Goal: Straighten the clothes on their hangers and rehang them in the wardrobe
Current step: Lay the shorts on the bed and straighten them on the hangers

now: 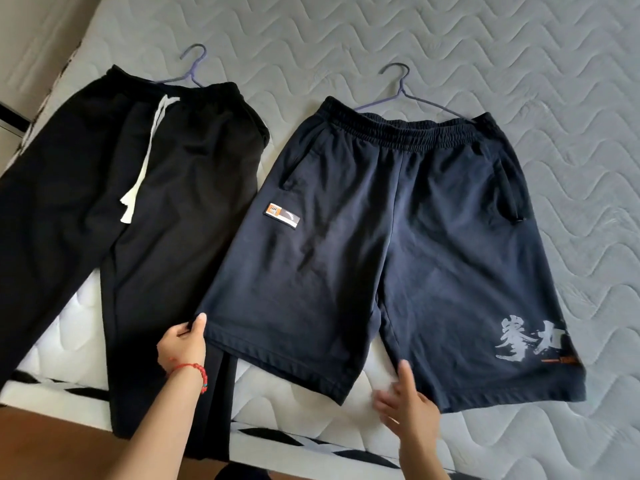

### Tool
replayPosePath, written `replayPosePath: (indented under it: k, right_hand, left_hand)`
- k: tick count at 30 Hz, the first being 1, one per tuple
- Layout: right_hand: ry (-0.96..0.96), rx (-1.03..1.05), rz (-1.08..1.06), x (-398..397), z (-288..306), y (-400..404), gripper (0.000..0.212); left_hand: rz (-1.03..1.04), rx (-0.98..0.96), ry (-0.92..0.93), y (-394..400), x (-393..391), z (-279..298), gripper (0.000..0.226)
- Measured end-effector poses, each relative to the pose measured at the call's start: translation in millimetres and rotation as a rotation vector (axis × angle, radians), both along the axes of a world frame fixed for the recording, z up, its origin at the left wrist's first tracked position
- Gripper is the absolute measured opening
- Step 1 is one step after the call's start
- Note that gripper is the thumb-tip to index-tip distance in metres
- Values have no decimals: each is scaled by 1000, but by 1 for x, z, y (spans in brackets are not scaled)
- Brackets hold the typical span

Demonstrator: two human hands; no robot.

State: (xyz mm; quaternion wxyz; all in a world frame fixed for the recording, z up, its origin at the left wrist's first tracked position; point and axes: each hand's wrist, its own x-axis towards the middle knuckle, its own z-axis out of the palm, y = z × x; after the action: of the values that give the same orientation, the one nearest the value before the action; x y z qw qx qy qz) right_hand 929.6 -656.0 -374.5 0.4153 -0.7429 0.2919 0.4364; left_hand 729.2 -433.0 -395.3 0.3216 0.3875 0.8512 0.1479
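Navy shorts (391, 237) with a white printed logo lie flat on the mattress, their waistband on a purple hanger (401, 88). To their left lie black trousers (149, 174) with a white drawstring, on a second purple hanger (194, 69). My left hand (183, 344), with a red bead bracelet at the wrist, pinches the bottom left hem corner of the shorts. My right hand (408, 407) is blurred, its fingers spread and straight at the inner hem of the shorts' right leg, holding nothing.
The grey quilted mattress (519, 64) fills most of the view, with bare surface at the right and top. Its front edge has a black and white pattern (311, 441). Brown wooden floor (69, 445) shows at the bottom left. The trouser legs hang over the mattress edge.
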Motion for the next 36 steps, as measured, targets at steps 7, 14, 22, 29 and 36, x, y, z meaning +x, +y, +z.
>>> replayPosePath:
  k: [7, 14, 22, 29, 36]
  right_hand:
    - [130, 63, -647, 22, 1, -5, 24]
    - [-27, -9, -421, -10, 2, 12, 26]
    - [-43, 27, -126, -94, 45, 21, 21]
    - [-145, 0, 695, -217, 102, 39, 20]
    - [-269, -57, 1249, -319, 140, 75, 35]
  left_hand:
    - [37, -159, -288, -2, -22, -4, 27]
    - [-163, -29, -204, -1, -35, 9, 21]
    - [-479, -174, -155, -32, -148, 76, 14]
    - [-401, -401, -254, -88, -357, 124, 28]
    - [40, -387, -349, -152, -511, 176, 26]
